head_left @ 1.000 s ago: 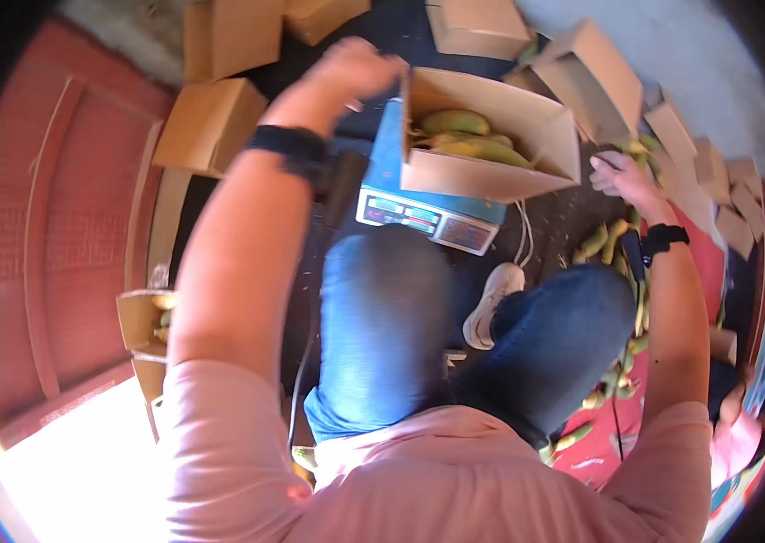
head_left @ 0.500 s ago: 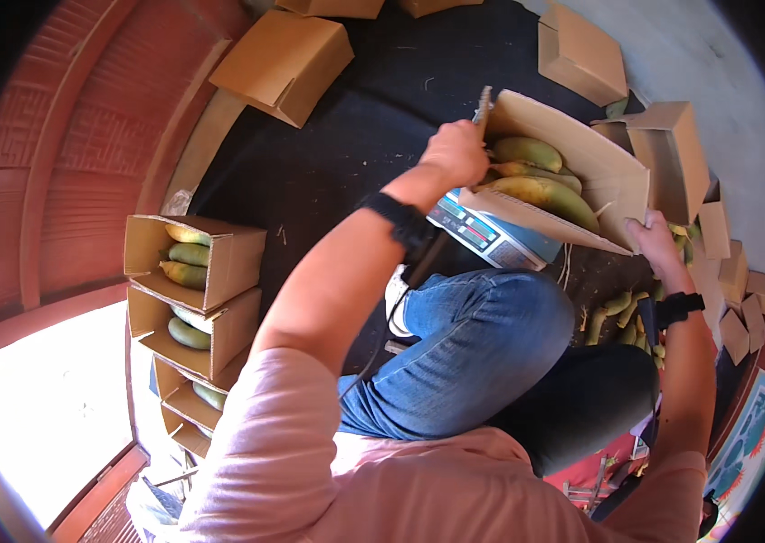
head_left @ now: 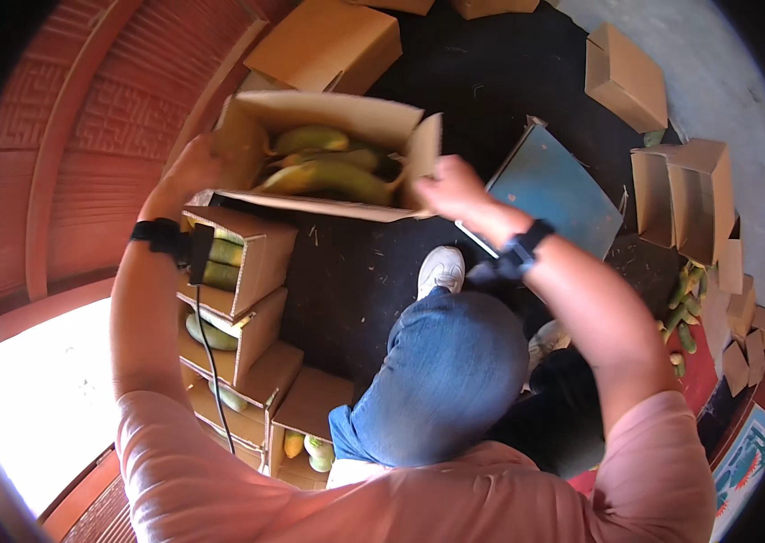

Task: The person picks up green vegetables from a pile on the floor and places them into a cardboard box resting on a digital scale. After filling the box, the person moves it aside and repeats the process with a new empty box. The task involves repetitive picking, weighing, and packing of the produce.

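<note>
I hold an open cardboard box (head_left: pixel 346 206) up with both hands, a few long green-yellow fruits (head_left: pixel 328 181) lying inside it. My left hand (head_left: pixel 197 163) is closed on the box's left end, and my right hand (head_left: pixel 446 185) grips its right end. A blue digital scale (head_left: pixel 554 190) sits on the dark floor to the right, with nothing on its top. Below the box on the left, stacked open boxes (head_left: pixel 260 262) hold more fruit.
Loose cardboard boxes (head_left: pixel 323 50) lie along the back and right edge (head_left: pixel 685 195). Green fruits (head_left: pixel 683 308) lie on the right. A red panelled wall (head_left: pixel 102 109) and bright opening are on the left. My bent legs (head_left: pixel 437 380) are below, near a dark cord.
Both hands have moved left with the fruit box, lifting it off the scale to over the left-hand stack. The scale's top is now uncovered, and my view has turned.
</note>
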Demonstrator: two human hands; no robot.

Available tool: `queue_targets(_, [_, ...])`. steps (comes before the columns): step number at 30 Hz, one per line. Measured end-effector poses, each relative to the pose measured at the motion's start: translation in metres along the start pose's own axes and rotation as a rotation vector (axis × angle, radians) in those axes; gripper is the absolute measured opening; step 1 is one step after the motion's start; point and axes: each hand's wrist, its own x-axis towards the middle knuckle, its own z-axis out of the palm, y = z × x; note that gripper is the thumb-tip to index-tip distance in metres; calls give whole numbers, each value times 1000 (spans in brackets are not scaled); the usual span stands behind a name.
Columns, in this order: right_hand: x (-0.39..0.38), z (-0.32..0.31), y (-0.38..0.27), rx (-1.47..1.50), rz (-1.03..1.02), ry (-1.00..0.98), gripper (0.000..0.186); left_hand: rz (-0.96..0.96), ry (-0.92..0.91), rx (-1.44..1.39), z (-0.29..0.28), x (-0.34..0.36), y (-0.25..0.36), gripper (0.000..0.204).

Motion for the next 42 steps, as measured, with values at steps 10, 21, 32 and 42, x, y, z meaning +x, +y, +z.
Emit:
queue_targets(10, [24, 115, -52, 429, -585, -834, 46, -257, 124, 788, -132, 37, -274, 40])
queue_targets(21, [-98, -229, 79, -273, 27, 45, 29, 195, 227, 19, 23, 209, 20, 30])
queue_targets(32, [-444, -328, 126, -15, 491, 680, 32, -194, 108, -1167, 95, 268, 64, 23])
queue_targets(42, [-551, -193, 241, 314, 670, 767, 34, 175, 87, -689, 109, 5, 239, 20])
